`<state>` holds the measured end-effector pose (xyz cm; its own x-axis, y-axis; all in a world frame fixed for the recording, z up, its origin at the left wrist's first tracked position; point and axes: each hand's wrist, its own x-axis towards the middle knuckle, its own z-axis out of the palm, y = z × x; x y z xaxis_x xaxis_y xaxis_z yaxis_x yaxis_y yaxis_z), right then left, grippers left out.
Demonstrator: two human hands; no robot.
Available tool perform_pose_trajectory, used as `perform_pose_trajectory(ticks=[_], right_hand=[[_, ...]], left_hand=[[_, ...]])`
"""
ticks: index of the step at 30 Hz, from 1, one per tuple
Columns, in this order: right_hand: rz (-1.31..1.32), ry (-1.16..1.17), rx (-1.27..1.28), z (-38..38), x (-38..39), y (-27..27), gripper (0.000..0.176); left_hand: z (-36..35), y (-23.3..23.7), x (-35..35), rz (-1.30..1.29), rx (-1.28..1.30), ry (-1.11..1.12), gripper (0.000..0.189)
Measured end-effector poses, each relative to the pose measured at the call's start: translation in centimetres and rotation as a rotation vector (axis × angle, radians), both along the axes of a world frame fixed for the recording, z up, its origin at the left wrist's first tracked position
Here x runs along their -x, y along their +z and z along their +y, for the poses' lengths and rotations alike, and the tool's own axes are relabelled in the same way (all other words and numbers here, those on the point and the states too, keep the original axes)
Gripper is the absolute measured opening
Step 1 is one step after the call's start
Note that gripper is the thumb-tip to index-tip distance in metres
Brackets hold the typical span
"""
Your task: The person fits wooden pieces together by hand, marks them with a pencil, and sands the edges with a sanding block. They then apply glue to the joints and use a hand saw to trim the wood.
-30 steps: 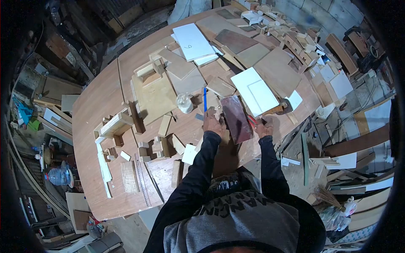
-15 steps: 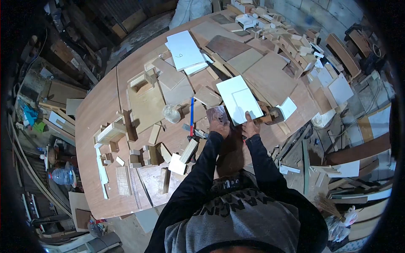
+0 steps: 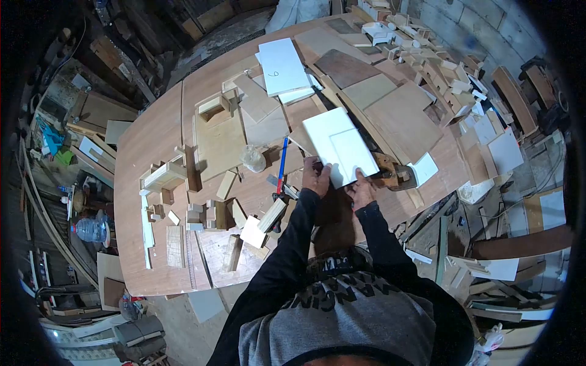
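Observation:
A white rectangular board point(image 3: 340, 145) with a faint outlined rectangle on its face is tilted up over the near table edge. My left hand point(image 3: 317, 177) grips its lower left corner, thumb on the face. At its lower right edge, my right hand point(image 3: 363, 190) is closed on it, also with the thumb in front. The fingers behind the board are hidden. Just right of it lies a brown wooden tool-like piece point(image 3: 386, 171) beside a small white piece point(image 3: 424, 169). A slim blue-and-red tool point(image 3: 282, 165) rests left of my left hand.
Small wooden blocks point(image 3: 224, 215) and a box-like wooden piece point(image 3: 166, 175) occupy the left of the table point(image 3: 143, 140). A clear container point(image 3: 253, 158) stands mid-table. Flat panels point(image 3: 400, 110) and a white board marked with a numeral point(image 3: 282, 66) lie farther back. Small wooden assemblies point(image 3: 444, 79) crowd the far right.
My left hand has moved from a dark flat piece to the white board's left corner. That piece is no longer visible. The board has shifted nearer my body, and the view has turned slightly.

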<state>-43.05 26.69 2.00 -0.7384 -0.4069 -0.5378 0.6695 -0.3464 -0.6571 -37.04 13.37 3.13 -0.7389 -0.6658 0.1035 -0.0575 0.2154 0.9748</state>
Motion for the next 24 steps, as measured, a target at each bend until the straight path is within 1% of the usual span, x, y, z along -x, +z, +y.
perform_pose_trajectory(ticks=[1,3,4,5,7,8,10,11,12,13,14,15,17,18,19,20,21,23,24], right_hand=[[0.0,-0.006,0.002,-0.5,-0.2,-0.2,0.036],[-0.073,0.036,-0.083,-1.5,-1.2,-0.4,0.035],[-0.065,0.089,-0.161,-1.9,-1.6,-0.6,0.033],[-0.068,0.083,-0.159,-2.4,-2.0,-0.7,0.033],[-0.034,0.187,-0.242,-3.1,-2.5,-0.8,0.038],[-0.037,0.183,-0.242,-2.6,-1.9,-0.7,0.038],[0.182,0.786,-0.37,-1.0,-0.5,2.1,0.037],[0.177,0.782,-0.373,-0.2,0.0,1.7,0.037],[0.658,0.669,-0.668,0.6,0.4,1.2,0.035],[1.139,0.516,-0.946,1.0,0.5,0.8,0.032],[1.13,0.449,-0.991,2.2,0.1,4.5,0.029],[1.293,0.399,-1.116,3.3,0.1,6.1,0.03],[1.596,0.287,-1.345,5.3,2.2,1.8,0.037],[1.591,0.29,-1.349,6.1,2.5,0.6,0.037],[1.769,0.339,-1.564,6.8,2.5,-0.2,0.04],[1.854,0.369,-1.674,7.1,2.6,-0.4,0.041],[1.943,0.39,-1.783,7.3,2.6,-0.4,0.043],[1.722,0.555,-1.584,7.4,2.9,0.9,0.044],[1.723,0.554,-1.585,7.4,3.1,1.4,0.044]], left_hand=[[-0.3,-0.3,0.2,0.0,0.002,-0.006,0.037],[-1.2,-1.6,0.5,0.135,-0.486,0.062,0.033],[-1.5,-2.2,0.7,0.192,-0.358,0.115,0.039],[-2.0,-2.8,0.6,0.188,-0.357,0.109,0.039],[-2.9,-2.6,-0.3,0.01,-0.064,0.217,0.048],[-3.3,-2.5,-0.5,0.027,-0.122,0.246,0.057],[-5.2,-4.9,-0.6,0.056,-0.084,0.225,0.058],[-6.1,-6.4,-0.6,0.09,-0.047,0.212,0.06],[-6.6,-7.3,-0.7,0.057,-0.044,0.235,0.06],[-6.1,-5.7,-0.9,0.054,-0.048,0.234,0.06],[-5.1,-2.5,-1.3,-0.024,-0.046,0.229,0.059],[-4.6,-0.6,-1.4,-0.102,-0.045,0.224,0.058],[-5.2,-2.2,-1.5,-0.111,-0.04,0.227,0.057],[-5.7,-3.5,-1.5,-0.118,-0.031,0.231,0.056],[-6.4,-5.3,-1.4,-0.121,-0.034,0.227,0.056],[-7.2,-7.4,-1.2,-0.055,-0.088,0.207,0.054],[-7.6,-8.4,-1.1,0.011,-0.141,0.188,0.053],[-6.6,-5.4,-1.3,-0.032,-0.09,0.157,0.053],[-6.1,-4.3,-1.5,-0.077,-0.04,0.126,0.054]])
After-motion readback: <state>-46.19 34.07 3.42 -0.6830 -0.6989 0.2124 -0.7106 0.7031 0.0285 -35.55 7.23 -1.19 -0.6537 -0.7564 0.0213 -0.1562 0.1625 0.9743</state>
